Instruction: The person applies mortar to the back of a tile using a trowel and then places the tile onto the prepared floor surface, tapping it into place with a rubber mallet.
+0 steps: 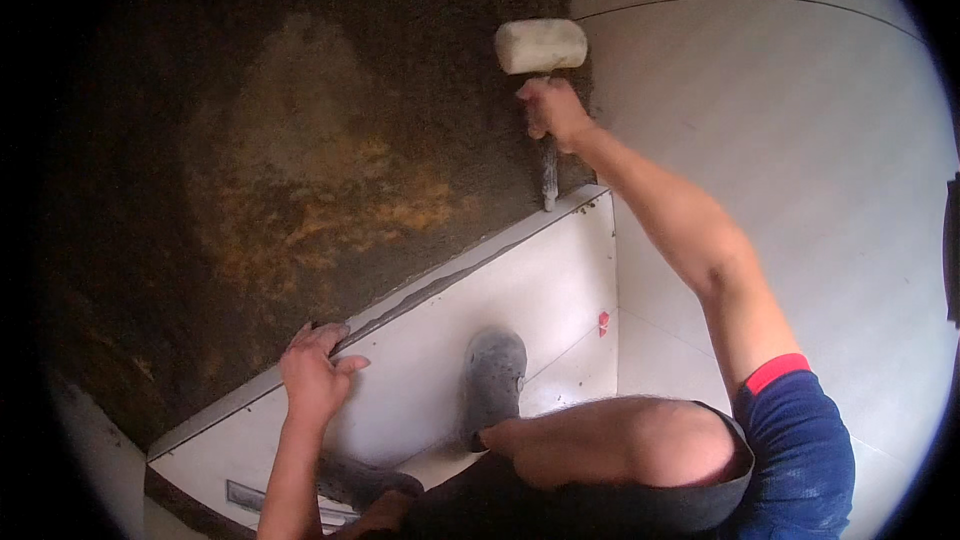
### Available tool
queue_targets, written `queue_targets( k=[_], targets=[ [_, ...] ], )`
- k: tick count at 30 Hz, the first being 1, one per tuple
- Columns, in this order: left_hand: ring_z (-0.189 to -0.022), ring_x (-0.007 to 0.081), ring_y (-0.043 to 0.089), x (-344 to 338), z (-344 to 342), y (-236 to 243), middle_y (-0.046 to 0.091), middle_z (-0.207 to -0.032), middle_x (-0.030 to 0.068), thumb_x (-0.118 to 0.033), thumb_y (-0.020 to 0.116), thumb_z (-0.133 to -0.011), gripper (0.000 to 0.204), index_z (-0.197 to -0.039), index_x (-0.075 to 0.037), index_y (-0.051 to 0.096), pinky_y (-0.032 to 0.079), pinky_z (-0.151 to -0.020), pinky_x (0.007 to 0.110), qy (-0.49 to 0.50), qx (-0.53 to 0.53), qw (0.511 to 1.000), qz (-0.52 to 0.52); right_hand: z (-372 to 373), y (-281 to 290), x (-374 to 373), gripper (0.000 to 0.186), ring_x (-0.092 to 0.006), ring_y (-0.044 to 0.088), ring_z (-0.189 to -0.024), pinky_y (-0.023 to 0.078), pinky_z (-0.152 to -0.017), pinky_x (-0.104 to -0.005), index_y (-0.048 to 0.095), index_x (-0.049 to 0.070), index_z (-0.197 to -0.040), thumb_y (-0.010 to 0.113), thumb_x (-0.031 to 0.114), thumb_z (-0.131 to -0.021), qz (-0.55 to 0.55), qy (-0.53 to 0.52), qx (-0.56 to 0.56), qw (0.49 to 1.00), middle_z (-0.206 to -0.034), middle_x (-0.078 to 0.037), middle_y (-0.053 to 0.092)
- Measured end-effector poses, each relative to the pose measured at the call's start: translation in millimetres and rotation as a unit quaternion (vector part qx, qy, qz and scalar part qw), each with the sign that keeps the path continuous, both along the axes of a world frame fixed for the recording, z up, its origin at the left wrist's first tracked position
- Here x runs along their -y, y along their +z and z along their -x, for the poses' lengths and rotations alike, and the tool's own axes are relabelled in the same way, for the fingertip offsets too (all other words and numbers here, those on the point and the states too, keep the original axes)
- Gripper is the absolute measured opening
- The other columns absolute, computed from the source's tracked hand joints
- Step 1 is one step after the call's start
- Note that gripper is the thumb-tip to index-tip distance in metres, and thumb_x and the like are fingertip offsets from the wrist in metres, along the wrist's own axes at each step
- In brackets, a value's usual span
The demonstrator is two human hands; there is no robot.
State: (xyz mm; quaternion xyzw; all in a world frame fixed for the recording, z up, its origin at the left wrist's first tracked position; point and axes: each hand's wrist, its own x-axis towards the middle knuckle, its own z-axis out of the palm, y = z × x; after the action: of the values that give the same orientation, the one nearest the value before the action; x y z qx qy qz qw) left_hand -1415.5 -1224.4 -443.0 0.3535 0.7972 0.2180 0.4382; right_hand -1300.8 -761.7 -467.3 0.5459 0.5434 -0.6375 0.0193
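Note:
My right hand is wrapped round the dark handle of a mallet with a blocky, whitish head. The mallet is held over the far right, its handle end close to the right end of a long, narrow pale strip. That strip runs diagonally between dark, rough ground and white floor tiles, with a grey smear along it. Toward its left part, my left hand rests on the strip, fingers at the far edge and thumb spread out on the near side.
Dark, rough ground with a lighter patch fills the far left. Large pale tiles cover the right side. My dark shoe stands on the white tile near the strip. A small red piece lies at a tile joint; a rectangular drain is at lower left.

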Motion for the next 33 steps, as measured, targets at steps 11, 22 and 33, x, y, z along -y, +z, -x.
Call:
queue_targets(
  k=[11, 22, 33],
  targets=[
    [-0.103, 0.0342, 0.065, -2.9, -2.2, 6.8, 0.072, -0.102, 0.0142, -0.028, 0.084, -0.066, 0.045, -0.102, -0.004, 0.071, 0.044, -0.106, 0.048, 0.004, -0.001, 1.000, 0.007, -7.3, -3.1, 15.8, 0.021, -0.0144, 0.030, -0.045, 0.029, -0.045, -0.0344, 0.049, 0.008, -0.073, 0.058, 0.018, -0.090, -0.035, -0.010, -0.016, 0.999, -0.056, 0.001, 0.033],
    [-0.103, 0.0350, 0.065, -6.4, 1.2, 0.5, 0.071, -0.104, 0.0155, -0.030, 0.085, -0.064, 0.048, -0.102, -0.003, 0.072, 0.043, -0.108, 0.047, 0.003, 0.004, 1.000, -0.012, -3.5, 4.6, 2.1, 0.024, -0.0184, 0.040, -0.044, 0.035, -0.044, -0.0377, 0.052, 0.005, -0.068, 0.058, 0.017, -0.088, -0.012, -0.004, -0.005, 1.000, -0.053, -0.003, 0.041],
    [-0.106, 0.0364, 0.064, 6.1, -3.8, -8.2, 0.071, -0.107, 0.0156, -0.036, 0.084, -0.064, 0.053, -0.103, -0.003, 0.072, 0.043, -0.107, 0.049, -0.010, 0.002, 1.000, -0.020, 1.1, 6.2, 16.4, 0.018, -0.0165, 0.035, -0.042, 0.031, -0.043, -0.0368, 0.052, 0.004, -0.076, 0.056, 0.017, -0.088, -0.009, -0.023, 0.012, 1.000, -0.053, -0.002, 0.037]
  ],
)
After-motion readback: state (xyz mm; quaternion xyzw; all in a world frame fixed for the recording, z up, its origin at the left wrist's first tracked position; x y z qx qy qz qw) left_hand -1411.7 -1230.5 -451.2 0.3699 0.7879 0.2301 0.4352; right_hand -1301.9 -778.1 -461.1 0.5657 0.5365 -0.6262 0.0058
